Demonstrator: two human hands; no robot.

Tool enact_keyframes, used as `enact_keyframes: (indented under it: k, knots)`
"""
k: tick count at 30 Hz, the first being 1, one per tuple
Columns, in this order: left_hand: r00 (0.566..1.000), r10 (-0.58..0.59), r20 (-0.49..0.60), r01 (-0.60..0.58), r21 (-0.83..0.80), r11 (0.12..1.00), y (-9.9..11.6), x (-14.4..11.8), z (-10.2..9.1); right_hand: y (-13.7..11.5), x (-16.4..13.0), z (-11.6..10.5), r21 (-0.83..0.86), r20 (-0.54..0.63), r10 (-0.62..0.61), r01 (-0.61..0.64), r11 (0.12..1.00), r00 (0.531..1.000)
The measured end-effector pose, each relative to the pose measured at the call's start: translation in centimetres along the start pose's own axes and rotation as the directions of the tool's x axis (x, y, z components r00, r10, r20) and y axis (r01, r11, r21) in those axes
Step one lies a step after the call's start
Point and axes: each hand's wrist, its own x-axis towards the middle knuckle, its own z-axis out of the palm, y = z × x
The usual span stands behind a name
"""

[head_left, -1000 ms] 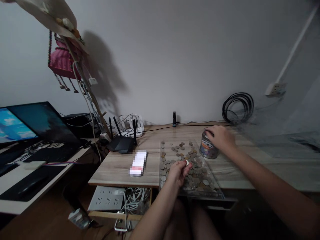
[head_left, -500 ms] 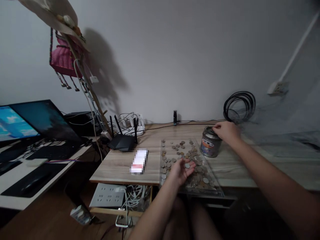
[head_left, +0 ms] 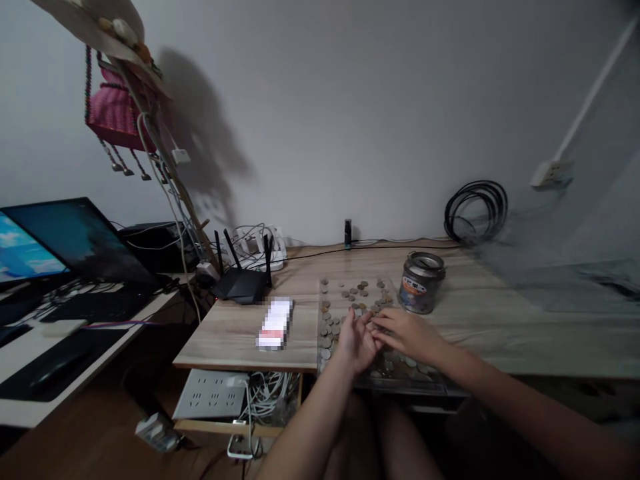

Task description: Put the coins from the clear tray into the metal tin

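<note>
My left hand (head_left: 358,343) is palm up with its fingers stretched out, above a clear tray (head_left: 435,387) of scattered coins (head_left: 327,332). My right hand (head_left: 407,333) comes in from the right, palm down. Its fingers are drawn together and touch the fingers of my left hand. Whatever lies between the two hands is covered by the right fingers. Behind and right of them, a grey tin can (head_left: 420,283) with a printed label stands upright on the table, its rim facing up and neither hand on it.
A lit phone (head_left: 275,323) lies left of the tray, near a black router (head_left: 243,283). A small dark bottle (head_left: 348,233) stands by the wall, with a coiled black cable (head_left: 475,210) further right. An open drawer (head_left: 230,427) holds a power strip and cords.
My right hand has left the top of the can and moved down and left to my left hand. The coin seen on my left palm is now out of sight.
</note>
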Motion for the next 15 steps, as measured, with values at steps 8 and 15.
enact_keyframes:
  k: [8, 15]
  knots:
    - [0.973, 0.214, -0.090, -0.074, 0.755, 0.652, -1.4, -0.2, -0.5, 9.7, 4.0, -8.8, -0.189, -0.299, 0.571, -0.634, 0.750, 0.765]
    - [0.982, 0.143, 0.126, -0.052, 0.897, -0.439, -0.4, -2.6, -0.8, 11.6, 5.1, -10.1, -0.315, -0.220, 0.713, -0.740, 0.594, 0.666]
